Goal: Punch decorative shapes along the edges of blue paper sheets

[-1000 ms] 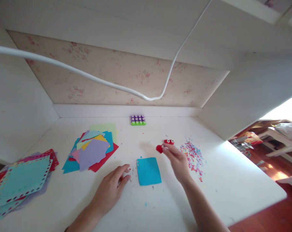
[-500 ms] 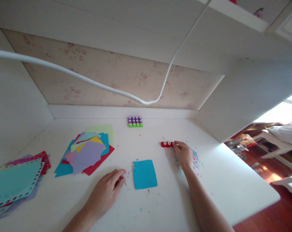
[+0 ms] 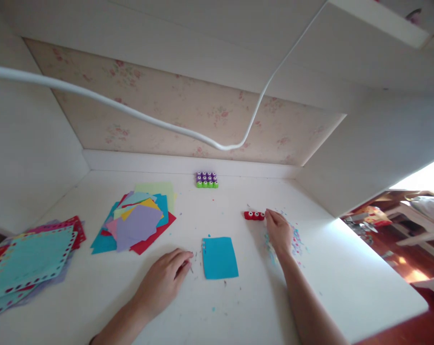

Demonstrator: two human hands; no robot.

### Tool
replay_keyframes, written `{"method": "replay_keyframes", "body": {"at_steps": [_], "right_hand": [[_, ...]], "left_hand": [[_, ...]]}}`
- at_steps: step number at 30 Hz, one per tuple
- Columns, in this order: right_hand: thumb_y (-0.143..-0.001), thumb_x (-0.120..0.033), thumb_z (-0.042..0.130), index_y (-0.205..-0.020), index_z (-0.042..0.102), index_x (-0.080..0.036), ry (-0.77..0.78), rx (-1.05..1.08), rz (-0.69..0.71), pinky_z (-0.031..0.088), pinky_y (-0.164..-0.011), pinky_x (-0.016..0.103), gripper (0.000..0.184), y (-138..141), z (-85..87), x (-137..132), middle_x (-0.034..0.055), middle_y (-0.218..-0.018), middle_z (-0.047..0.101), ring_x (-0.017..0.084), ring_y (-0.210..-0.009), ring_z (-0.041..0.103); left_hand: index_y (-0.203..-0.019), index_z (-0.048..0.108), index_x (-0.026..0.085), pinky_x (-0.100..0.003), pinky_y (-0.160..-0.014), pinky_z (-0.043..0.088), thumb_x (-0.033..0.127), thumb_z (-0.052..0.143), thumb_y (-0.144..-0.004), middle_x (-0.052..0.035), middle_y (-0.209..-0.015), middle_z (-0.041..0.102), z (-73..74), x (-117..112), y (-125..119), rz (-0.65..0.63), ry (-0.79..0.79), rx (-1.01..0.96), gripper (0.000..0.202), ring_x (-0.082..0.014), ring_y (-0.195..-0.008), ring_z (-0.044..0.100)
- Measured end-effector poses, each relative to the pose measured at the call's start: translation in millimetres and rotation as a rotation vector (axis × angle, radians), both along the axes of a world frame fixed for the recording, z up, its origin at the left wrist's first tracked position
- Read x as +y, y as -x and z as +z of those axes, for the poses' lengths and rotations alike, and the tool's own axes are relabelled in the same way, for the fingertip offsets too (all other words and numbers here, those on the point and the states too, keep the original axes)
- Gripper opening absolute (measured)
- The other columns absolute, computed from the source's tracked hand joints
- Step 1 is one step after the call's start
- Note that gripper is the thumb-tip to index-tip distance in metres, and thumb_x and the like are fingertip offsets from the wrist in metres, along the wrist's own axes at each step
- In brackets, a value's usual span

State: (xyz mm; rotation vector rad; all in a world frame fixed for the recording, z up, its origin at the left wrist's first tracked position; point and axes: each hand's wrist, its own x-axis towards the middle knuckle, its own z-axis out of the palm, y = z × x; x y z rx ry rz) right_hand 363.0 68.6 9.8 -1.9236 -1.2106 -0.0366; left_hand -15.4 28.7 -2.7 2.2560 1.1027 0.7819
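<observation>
My right hand (image 3: 279, 232) pinches at the right end of a short row of small red paper punches (image 3: 254, 215), each with a white round top. The fingertips partly cover that end. Palm down on the white table, my left hand (image 3: 166, 275) has its fingers loosely curled, thumb and forefinger a little apart. Just right of it lies a blue square of paper (image 3: 220, 258) with small cut-outs near its upper left corner. Purple paper punches (image 3: 206, 177) and green paper punches (image 3: 207, 184) stand in tight rows at the back.
Coloured paper sheets (image 3: 139, 227) are piled left of centre. Farther left lies a stack of sheets with punched borders (image 3: 33, 261). Tiny paper bits (image 3: 298, 242) are heaped beside my right hand. A white cable (image 3: 148, 117) hangs across the view. The table's edge (image 3: 392, 321) is at right.
The view has shifted slightly, moving everything a little to the right. My right fingers now cover less of the red row, and a third white top shows. My left hand stays beside the blue paper.
</observation>
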Motion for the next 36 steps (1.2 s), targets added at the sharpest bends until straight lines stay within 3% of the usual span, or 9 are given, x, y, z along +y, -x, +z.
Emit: {"method": "replay_keyframes", "body": {"at_steps": [3,7,12,15,18,22,30,33,36], "right_hand": [[-0.092,-0.049,0.048,-0.1,0.076,-0.017,-0.059,-0.021,0.056,0.049,-0.088,0.04,0.044,17.2,9.8,0.0,0.0126,-0.107,0.074,0.027,-0.09,0.068],[-0.095,-0.046,0.048,-0.1,0.074,-0.018,-0.029,-0.035,0.262,0.052,-0.078,0.032,0.039,59.1,19.2,9.7,0.0095,-0.103,0.074,0.021,-0.081,0.068],[-0.092,-0.032,0.056,-0.115,0.07,-0.023,0.14,-0.046,0.494,0.055,-0.076,0.025,0.028,107.7,18.0,57.8,0.0045,-0.115,0.071,0.015,-0.083,0.069],[-0.092,-0.025,0.059,-0.127,0.063,-0.021,0.23,-0.068,0.479,0.054,-0.086,0.03,0.036,120.8,16.3,100.1,0.0088,-0.126,0.066,0.018,-0.092,0.069],[-0.094,-0.028,0.061,-0.131,0.057,-0.019,0.285,-0.113,0.446,0.051,-0.096,0.042,0.038,125.9,16.4,136.2,0.0123,-0.135,0.058,0.024,-0.109,0.063],[-0.097,-0.033,0.061,-0.127,0.058,-0.02,0.336,-0.166,0.441,0.051,-0.095,0.048,0.033,128.4,17.2,161.2,0.0103,-0.134,0.056,0.026,-0.114,0.06],[-0.097,-0.033,0.061,-0.117,0.062,-0.018,0.368,-0.116,0.364,0.053,-0.092,0.045,0.026,124.9,19.1,150.3,0.0089,-0.121,0.064,0.023,-0.105,0.064],[-0.096,-0.027,0.059,-0.116,0.061,-0.021,0.314,-0.055,0.405,0.05,-0.095,0.043,0.022,130.7,25.2,125.8,0.0082,-0.117,0.068,0.022,-0.104,0.066],[-0.092,-0.026,0.062,-0.12,0.057,-0.024,0.271,0.018,0.549,0.054,-0.088,0.036,0.029,143.4,31.0,82.8,0.0062,-0.115,0.07,0.02,-0.098,0.07]], "left_hand": [[-0.111,0.065,0.024,-0.032,-0.09,0.054,0.022,0.048,-0.1,-0.004,-0.107,0.071,0.9,-0.4,-0.9,-0.01,-0.01,0.003,0.021,-0.0192,-0.098,0.067],[-0.108,0.068,0.022,-0.033,-0.088,0.054,0.019,0.048,-0.099,-0.0046,-0.104,0.071,3.2,-1.3,-1.3,-0.009,-0.019,0.02,0.022,-0.0198,-0.097,0.067],[-0.107,0.069,0.022,-0.032,-0.088,0.053,0.017,0.049,-0.097,-0.0035,-0.103,0.072,7.1,-1.5,-0.8,-0.003,0.006,0.03,0.023,-0.0194,-0.096,0.068],[-0.107,0.069,0.022,-0.032,-0.088,0.053,0.017,0.05,-0.098,-0.003,-0.102,0.071,7.9,-0.9,-0.2,-0.007,0.025,0.034,0.022,-0.0191,-0.095,0.068],[-0.107,0.069,0.023,-0.032,-0.088,0.052,0.018,0.049,-0.098,-0.0027,-0.103,0.071,7.5,0.2,0.4,-0.013,0.049,0.034,0.022,-0.0187,-0.096,0.067],[-0.107,0.069,0.024,-0.032,-0.089,0.051,0.018,0.049,-0.098,-0.0025,-0.104,0.071,6.9,1.0,0.8,-0.015,0.067,0.032,0.022,-0.0186,-0.097,0.066],[-0.106,0.069,0.023,-0.031,-0.089,0.051,0.016,0.049,-0.097,-0.0023,-0.102,0.07,6.8,0.4,1.4,-0.02,0.081,0.01,0.023,-0.018,-0.095,0.066],[-0.107,0.068,0.023,-0.031,-0.087,0.051,0.019,0.047,-0.099,-0.0035,-0.101,0.07,7.4,0.8,2.2,-0.007,0.086,-0.035,0.023,-0.0188,-0.094,0.066],[-0.107,0.066,0.022,-0.03,-0.083,0.052,0.024,0.044,-0.101,-0.0046,-0.103,0.068,8.4,1.7,3.2,0.041,0.12,-0.145,0.022,-0.0179,-0.09,0.066]]}}
